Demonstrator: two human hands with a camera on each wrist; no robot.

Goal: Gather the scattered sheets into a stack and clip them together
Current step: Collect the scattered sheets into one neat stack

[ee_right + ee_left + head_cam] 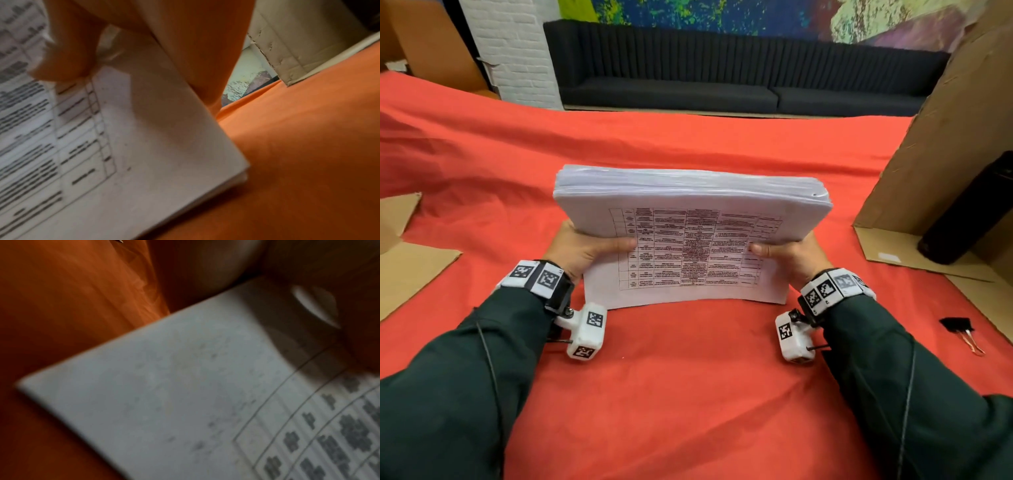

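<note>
A thick stack of white sheets [688, 236] with a printed table on its top page stands tilted on its near edge on the red cloth. My left hand [585, 248] grips its left side, thumb on the top page. My right hand [787, 251] grips the right side the same way. The fingers behind the stack are hidden. The left wrist view shows the stack's [164, 394] blurred corner and my thumb [316, 305]. The right wrist view shows the stack [144, 146] and my thumb [65, 53] on the page. A black binder clip [959, 327] lies on the cloth at the right.
The table is covered by a red cloth [688, 394]. A cardboard box [945, 154] stands at the right with a black bottle [969, 212] against it. Flat cardboard [404, 253] lies at the left edge. A dark sofa [722, 75] runs behind the table.
</note>
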